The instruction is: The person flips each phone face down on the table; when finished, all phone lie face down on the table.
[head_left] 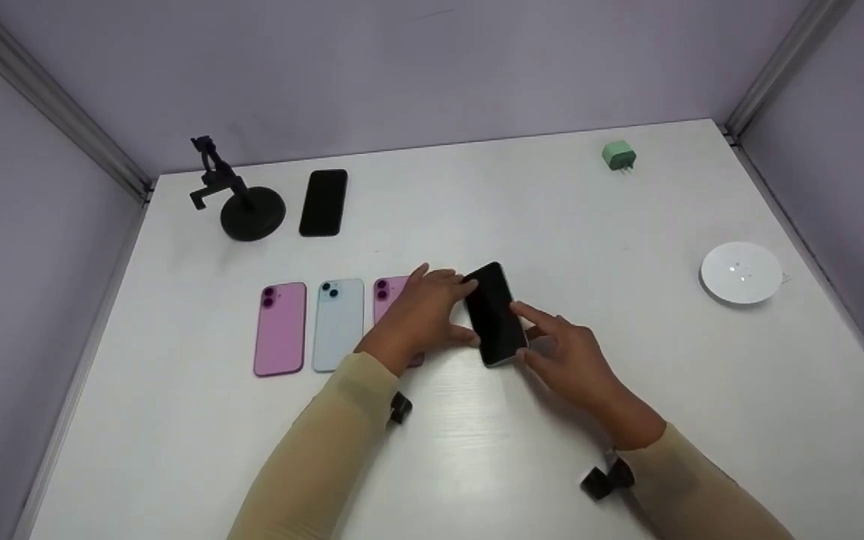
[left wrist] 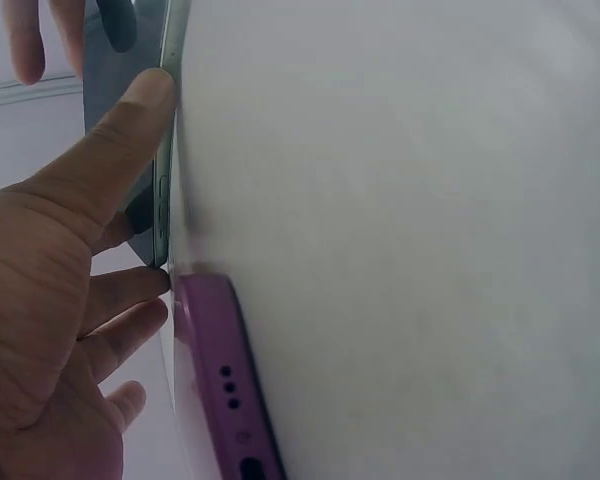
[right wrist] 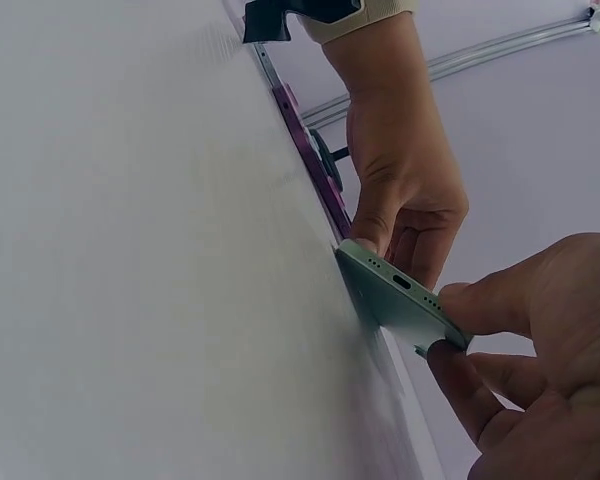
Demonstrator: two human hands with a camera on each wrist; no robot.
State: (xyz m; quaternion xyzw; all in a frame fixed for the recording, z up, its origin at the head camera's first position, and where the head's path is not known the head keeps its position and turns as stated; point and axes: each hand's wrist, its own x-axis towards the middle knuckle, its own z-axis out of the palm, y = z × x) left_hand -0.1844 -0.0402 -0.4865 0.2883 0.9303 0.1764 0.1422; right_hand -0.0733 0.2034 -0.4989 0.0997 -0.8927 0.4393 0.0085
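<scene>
Head view, right hand (head_left: 573, 358) pinching black-screened phone (head_left: 497, 321), left hand (head_left: 423, 313) apparently pinching its opposite edge

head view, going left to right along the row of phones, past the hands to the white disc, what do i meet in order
First pink phone, light blue phone, second pink phone partly covered by the left hand, black-screened phone, right hand, white disc.

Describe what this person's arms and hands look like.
Plain beige sleeves reach down to the wrists. A small, blocky black device shows at each wrist. The left hand and right hand are bare, with no gloves.
</scene>
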